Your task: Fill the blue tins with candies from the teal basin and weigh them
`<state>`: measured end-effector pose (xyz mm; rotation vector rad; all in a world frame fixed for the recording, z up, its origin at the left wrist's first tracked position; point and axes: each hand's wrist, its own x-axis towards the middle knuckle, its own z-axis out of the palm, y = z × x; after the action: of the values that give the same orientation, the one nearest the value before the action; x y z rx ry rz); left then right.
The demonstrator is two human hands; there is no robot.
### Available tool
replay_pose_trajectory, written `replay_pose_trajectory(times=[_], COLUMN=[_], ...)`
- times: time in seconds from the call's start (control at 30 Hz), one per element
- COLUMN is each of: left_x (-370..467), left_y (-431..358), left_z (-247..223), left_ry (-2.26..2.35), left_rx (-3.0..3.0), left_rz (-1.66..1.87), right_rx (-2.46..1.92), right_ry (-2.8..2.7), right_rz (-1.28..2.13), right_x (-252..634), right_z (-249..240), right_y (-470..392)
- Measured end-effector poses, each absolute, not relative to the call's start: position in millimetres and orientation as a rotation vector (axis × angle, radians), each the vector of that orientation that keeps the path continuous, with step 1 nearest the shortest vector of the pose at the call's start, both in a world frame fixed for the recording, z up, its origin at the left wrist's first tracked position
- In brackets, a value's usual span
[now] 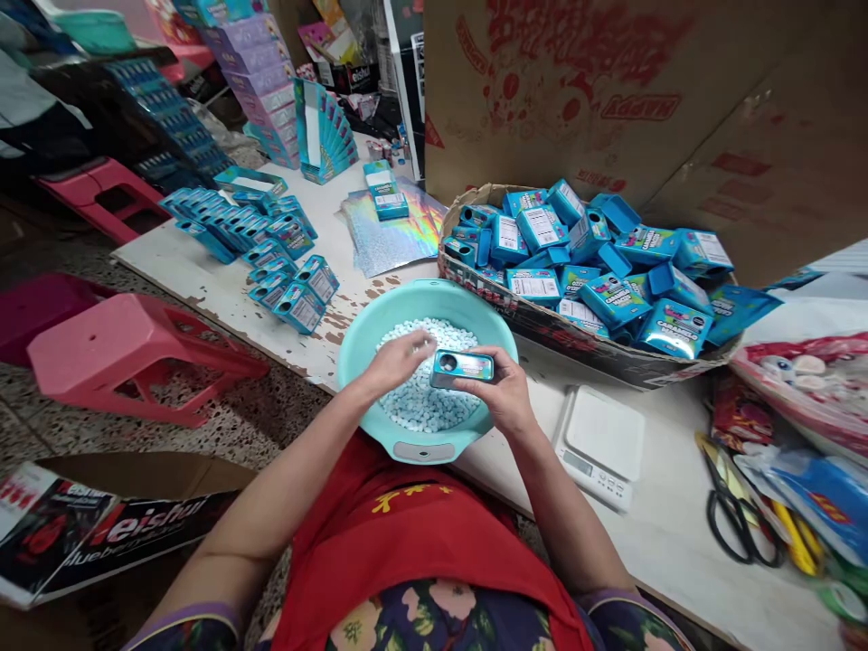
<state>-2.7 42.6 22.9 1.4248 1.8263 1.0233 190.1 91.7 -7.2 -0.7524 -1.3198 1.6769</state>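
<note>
My right hand (507,389) is closed round a small blue candy box (464,366). The box lies on its side, and a dark round hole shows at its left end. Just left of that hole, my left hand (400,363) has its fingers drawn together, slightly blurred; what they hold, if anything, I cannot make out. Both hands are above a turquoise basin (359,316) on the table edge. Small round white candies (430,411) cover its bottom.
A cut-down carton (502,306) heaped with blue boxes stands behind right. Rows of blue boxes (234,226) and holographic sheets (366,237) are left. A white scale (603,438) and scissors (736,515) lie right. A pink stool (128,353) stands beside the table.
</note>
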Motion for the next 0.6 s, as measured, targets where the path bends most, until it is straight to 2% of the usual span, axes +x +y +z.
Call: replay_pose_trajectory(times=[0.07,0.17,0.37,0.5,0.6], left_x=[-8.4,-2.9,29.7,19.0,-2.7], left_y=[41.4,46.0,47.9,35.5,24.4], left_z=[13.4,1.0,-19.2,-20.0,-17.6], left_ry=[1.849,1.752,1.426,1.373,1.387], left_rx=[1.798,2.085,2.227,2.261,2.240], left_rz=[0.529,0.145,-0.130,-0.220,-0.219], right_rx=[-0.744,-0.774,-1.131,-1.370,-1.461], right_ry=[-1.267,-1.165,-0.981,-0.974,-1.030], right_rz=[1.662,1.506,0.864,0.687,0.565], right_x=[204.3,245.8,349.8,383.3,394.2], right_z=[-7.2,-9.4,-41.4,-78.8,-81.2], right_y=[91.9,92.8,101.2,104.1,105.9])
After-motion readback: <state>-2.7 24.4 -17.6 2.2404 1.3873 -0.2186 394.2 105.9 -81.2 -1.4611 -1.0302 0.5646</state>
